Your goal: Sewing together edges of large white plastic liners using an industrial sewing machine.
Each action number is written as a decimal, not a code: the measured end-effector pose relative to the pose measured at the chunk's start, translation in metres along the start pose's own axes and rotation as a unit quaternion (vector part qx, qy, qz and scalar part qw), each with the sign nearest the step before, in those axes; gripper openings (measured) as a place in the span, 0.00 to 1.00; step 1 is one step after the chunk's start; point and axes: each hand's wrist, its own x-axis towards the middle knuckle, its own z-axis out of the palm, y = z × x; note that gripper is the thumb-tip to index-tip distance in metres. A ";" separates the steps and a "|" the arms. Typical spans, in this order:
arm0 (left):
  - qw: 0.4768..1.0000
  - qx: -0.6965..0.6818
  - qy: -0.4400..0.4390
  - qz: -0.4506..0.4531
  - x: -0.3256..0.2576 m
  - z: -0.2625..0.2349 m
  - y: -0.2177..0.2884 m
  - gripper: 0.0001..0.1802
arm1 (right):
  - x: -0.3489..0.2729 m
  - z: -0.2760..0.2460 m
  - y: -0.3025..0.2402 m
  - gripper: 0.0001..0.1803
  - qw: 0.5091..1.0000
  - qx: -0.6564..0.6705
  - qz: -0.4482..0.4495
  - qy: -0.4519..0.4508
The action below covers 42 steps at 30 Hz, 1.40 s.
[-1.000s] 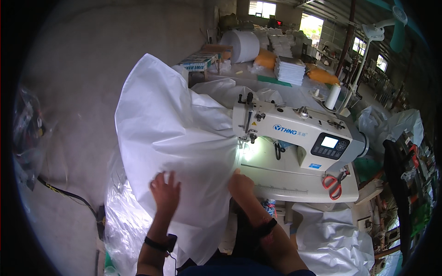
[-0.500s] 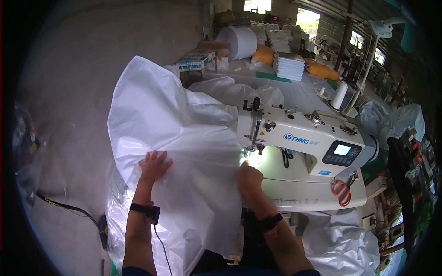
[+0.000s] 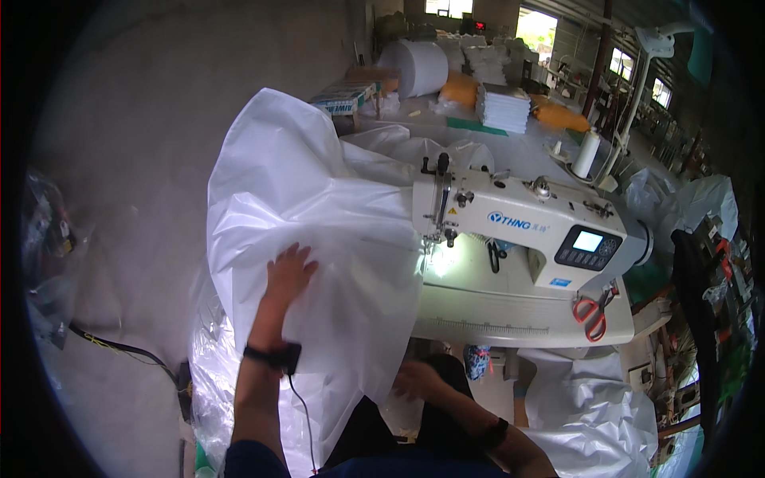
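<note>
A large white plastic-like sheet (image 3: 351,263) lies over the left end of the sewing machine table, bunched into a raised peak at the far left. Its right edge runs under the head of a white sewing machine (image 3: 494,211), where a lamp lights the needle area. My left hand (image 3: 290,275) rests on top of the sheet with its fingers spread. Below the table's front edge, over my lap, is my right hand (image 3: 421,381). It is close to the lower right edge of the sheet, and its fingers are blurred and dim.
Red-handled scissors (image 3: 590,319) lie at the right of the table (image 3: 518,307), and small black snips (image 3: 495,255) behind the needle. A thread cone (image 3: 586,155) stands farther back. More white sheeting (image 3: 586,406) hangs at the lower right. Clear plastic (image 3: 213,390) gathers at the left.
My right hand has left the sheet's edge by the needle and dropped toward my lap. My left hand has shifted right and slightly away from me, and the sheet's left part has moved right.
</note>
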 end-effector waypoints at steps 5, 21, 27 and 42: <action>0.999 -0.003 0.049 0.004 -0.097 0.037 0.009 0.29 | 0.050 0.052 0.045 0.30 0.951 -0.091 -0.271 -0.116; 0.998 0.006 -0.055 0.010 0.013 0.004 -0.011 0.30 | -0.028 0.047 0.088 0.19 0.943 0.249 0.031 -0.217; 0.952 -0.052 0.258 0.154 -0.102 0.016 0.067 0.28 | -0.021 0.046 0.098 0.21 0.986 0.157 0.022 -0.042; 0.870 0.062 0.440 0.212 -0.132 -0.091 0.079 0.14 | -0.023 0.013 0.088 0.23 0.853 -0.488 0.010 -0.182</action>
